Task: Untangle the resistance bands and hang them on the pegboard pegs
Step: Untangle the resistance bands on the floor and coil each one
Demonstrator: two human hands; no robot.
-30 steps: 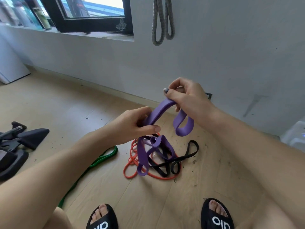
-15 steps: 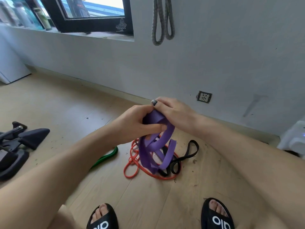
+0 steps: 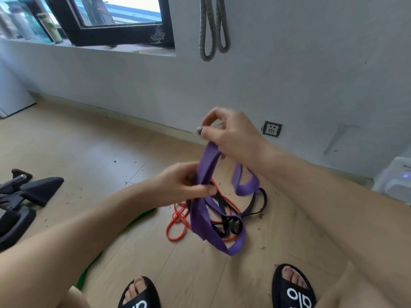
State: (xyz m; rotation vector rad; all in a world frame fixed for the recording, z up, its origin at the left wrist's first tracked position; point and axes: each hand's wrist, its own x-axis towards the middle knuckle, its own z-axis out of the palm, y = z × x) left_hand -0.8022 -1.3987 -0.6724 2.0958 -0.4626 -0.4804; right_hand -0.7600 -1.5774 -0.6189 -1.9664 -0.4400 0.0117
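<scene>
A wide purple band (image 3: pixel 201 218) hangs in loops between my hands above the wooden floor. My left hand (image 3: pixel 184 185) grips it low, thumb across the strap. Up and to the right, my right hand (image 3: pixel 229 134) holds the band's upper part, and a purple loop dangles under that wrist. Below lie an orange band (image 3: pixel 178 221) and a black band (image 3: pixel 255 207), tangled with each other and with the purple one's lower loops. A green band (image 3: pixel 142 215) runs off to the lower left, partly hidden by my left forearm. A grey band (image 3: pixel 213 30) hangs on the wall. No pegboard is visible.
Black exercise equipment (image 3: pixel 20 196) lies on the floor at left. A wall socket (image 3: pixel 271 129) sits low on the white wall, with a white appliance (image 3: pixel 395 181) at right. My sandalled feet (image 3: pixel 291 290) stand at the bottom edge. A window (image 3: pixel 115 16) is at upper left.
My hands, which had come together on the bunched purple band, have parted. The right hand rose up and right, drawing the band out into longer loops.
</scene>
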